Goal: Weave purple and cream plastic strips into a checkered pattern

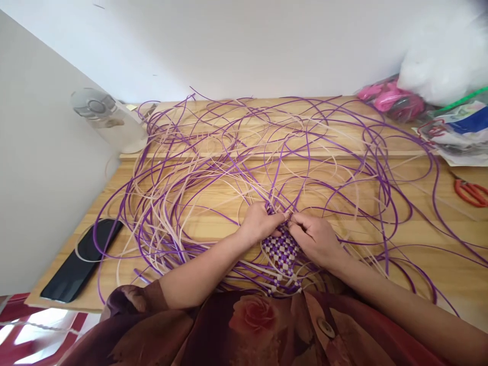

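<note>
A piece of checkered purple and cream weaving (282, 249) lies close to my body at the table's front edge. My left hand (261, 222) is closed on its upper left part, the thumb pointing right. Beside it my right hand (314, 238) pinches at the weaving's upper right edge, with fingertips almost meeting the left thumb. Which strand the right fingers hold is too small to make out. Long purple and cream strands (175, 213) fan out from the weaving in loose loops, mostly to the left and back.
The strands cover much of the wooden table (213, 223). A clear bottle (114, 122) stands back left, and a black phone (78, 264) lies front left. At the right are orange-handled pliers (470, 192), a bag of pink items (392, 99) and a printed plastic packet (459, 132).
</note>
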`<action>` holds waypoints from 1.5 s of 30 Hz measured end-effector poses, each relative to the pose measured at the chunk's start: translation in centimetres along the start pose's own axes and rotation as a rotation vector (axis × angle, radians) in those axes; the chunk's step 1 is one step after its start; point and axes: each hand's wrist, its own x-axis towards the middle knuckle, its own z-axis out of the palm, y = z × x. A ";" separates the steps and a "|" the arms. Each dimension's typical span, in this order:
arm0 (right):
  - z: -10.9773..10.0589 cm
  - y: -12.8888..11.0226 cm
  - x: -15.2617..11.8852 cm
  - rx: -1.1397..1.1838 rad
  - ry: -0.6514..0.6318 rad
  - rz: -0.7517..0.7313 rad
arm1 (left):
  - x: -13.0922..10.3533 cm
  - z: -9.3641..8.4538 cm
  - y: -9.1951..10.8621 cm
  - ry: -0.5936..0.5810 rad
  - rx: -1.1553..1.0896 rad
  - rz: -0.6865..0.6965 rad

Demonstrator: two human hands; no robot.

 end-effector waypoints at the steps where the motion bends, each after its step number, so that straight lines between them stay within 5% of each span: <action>1: 0.1 0.0 0.0 -0.017 0.013 -0.011 | 0.0 -0.1 -0.1 -0.008 0.006 0.010; 17: -0.3 0.7 -0.7 -0.091 0.036 -0.191 | -0.1 -0.3 0.2 -0.056 0.053 0.058; 24: -2.9 -2.9 -2.0 -0.313 0.186 -0.385 | 0.0 -0.9 0.5 -0.098 -0.061 0.040; 29: -2.6 -5.4 -1.7 -0.359 -0.058 -0.524 | -0.3 -1.1 0.9 -0.081 -0.151 0.019; 36: -1.4 -5.6 0.3 -0.502 -0.271 -0.556 | 0.2 -1.3 0.3 -0.046 -0.111 -0.007; 40: -2.5 -5.9 0.7 -0.397 -0.263 -0.612 | 0.5 -1.3 -0.1 -0.088 -0.142 0.063; 45: -4.4 -4.9 0.8 -0.044 -0.095 -0.424 | 0.1 -1.1 0.2 -0.144 -0.193 0.031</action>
